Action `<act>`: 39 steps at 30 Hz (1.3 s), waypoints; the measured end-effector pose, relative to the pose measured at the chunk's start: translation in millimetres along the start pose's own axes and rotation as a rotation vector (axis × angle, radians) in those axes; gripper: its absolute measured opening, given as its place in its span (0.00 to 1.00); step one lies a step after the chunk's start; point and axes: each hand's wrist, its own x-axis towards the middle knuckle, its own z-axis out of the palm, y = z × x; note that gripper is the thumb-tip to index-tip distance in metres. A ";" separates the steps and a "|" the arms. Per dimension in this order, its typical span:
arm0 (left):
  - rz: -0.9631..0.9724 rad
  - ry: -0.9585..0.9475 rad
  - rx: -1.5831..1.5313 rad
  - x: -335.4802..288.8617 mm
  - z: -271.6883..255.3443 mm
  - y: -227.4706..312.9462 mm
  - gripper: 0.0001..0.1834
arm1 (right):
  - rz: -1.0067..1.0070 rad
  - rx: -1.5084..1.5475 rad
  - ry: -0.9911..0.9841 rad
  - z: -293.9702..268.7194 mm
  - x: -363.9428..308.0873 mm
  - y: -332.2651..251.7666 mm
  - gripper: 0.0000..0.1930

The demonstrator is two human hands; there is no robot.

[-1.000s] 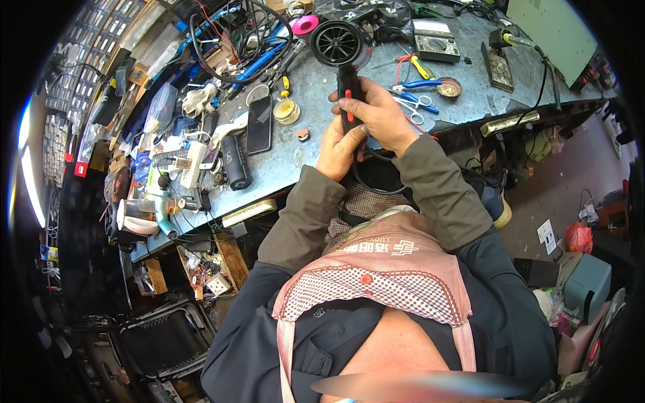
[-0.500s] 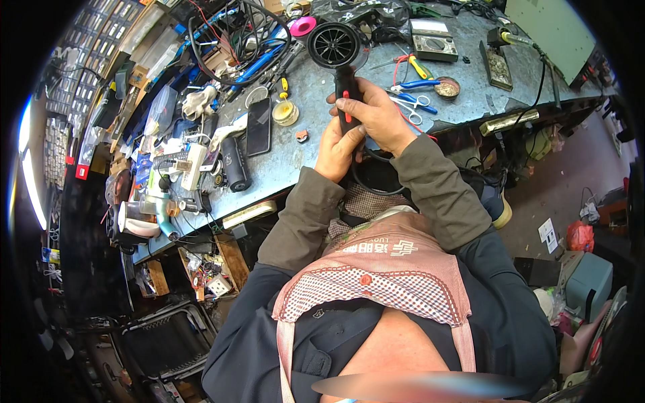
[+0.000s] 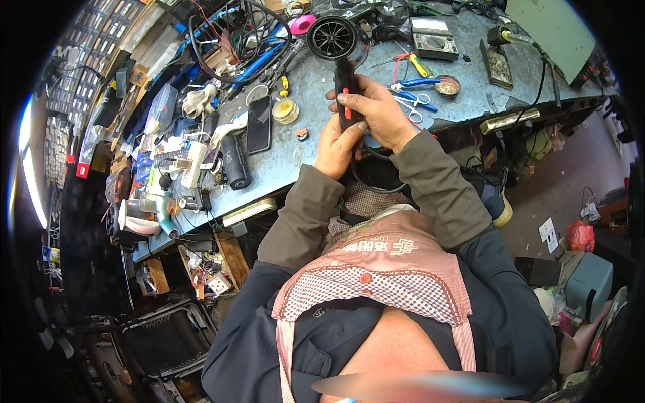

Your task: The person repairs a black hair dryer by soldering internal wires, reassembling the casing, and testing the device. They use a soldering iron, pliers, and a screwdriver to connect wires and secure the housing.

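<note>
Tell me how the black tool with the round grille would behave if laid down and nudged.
The black tool would probably pivot or rock rather than roll freely, since its round head is broader than its handle. Its hard-looking shell suggests stiffness. The cable curves in a loop, so may flop and drag.

Dryer (image 3: 344,75) was blk w/ red switch (image 3: 347,104); counter (image 3: 470,82) was pale blue-grey; apron (image 3: 430,258) pink, trim (image 3: 396,299) dotted red/navy on wht; jacket (image 3: 510,302) dk navy, cuffs (image 3: 295,221) olive-brn.
</note>
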 end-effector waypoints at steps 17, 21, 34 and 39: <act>0.009 0.019 -0.010 -1.1 0.1 -1.8 0.11 | -0.040 0.022 -0.045 -4.9 -3.4 5.4 0.27; -0.003 0.008 -0.009 0.0 -2.2 -4.9 0.10 | -0.040 -0.006 -0.043 -8.1 -0.7 8.3 0.25; 0.031 0.041 -0.027 -0.8 -4.4 -10.8 0.11 | -0.053 -0.098 -0.114 -5.2 -5.2 -0.4 0.31; 0.032 0.046 -0.041 0.9 -6.0 -14.2 0.11 | -0.019 -0.117 -0.127 -5.9 -4.7 -2.8 0.31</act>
